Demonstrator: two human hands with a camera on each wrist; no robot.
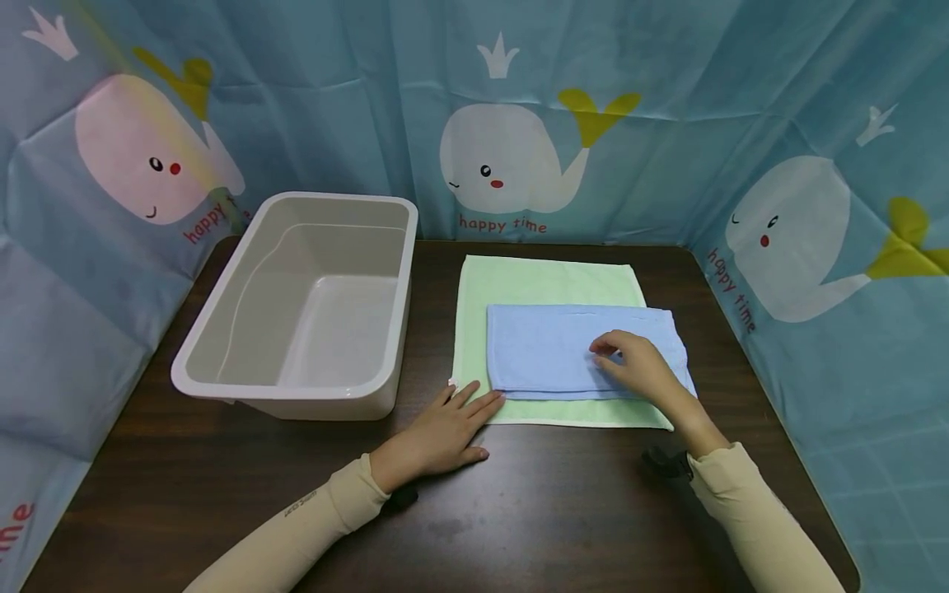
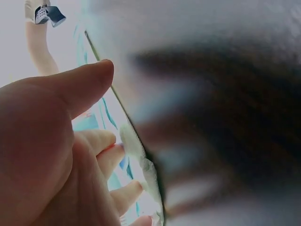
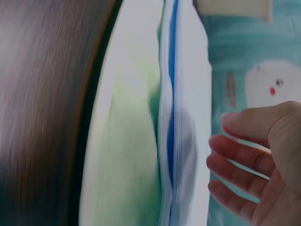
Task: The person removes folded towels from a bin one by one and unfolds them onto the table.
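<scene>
A folded blue towel (image 1: 549, 346) lies on top of a larger light green towel (image 1: 549, 278), both flat on the table. My left hand (image 1: 445, 432) is spread with straight fingers, its fingertips resting at the green towel's near left corner, close to the blue towel's corner. In the left wrist view the left fingers (image 2: 126, 197) reach to the towel's edge. My right hand (image 1: 633, 362) is above the right part of the blue towel, its fingers bent loosely. The right wrist view shows a gap between its thumb (image 3: 249, 123) and fingers, with nothing between them.
A deep pale grey plastic basin (image 1: 296, 392) stands on the left of the dark wooden table (image 1: 519, 502). Behind and beside the table hangs a blue curtain (image 1: 356, 123) printed with white whales.
</scene>
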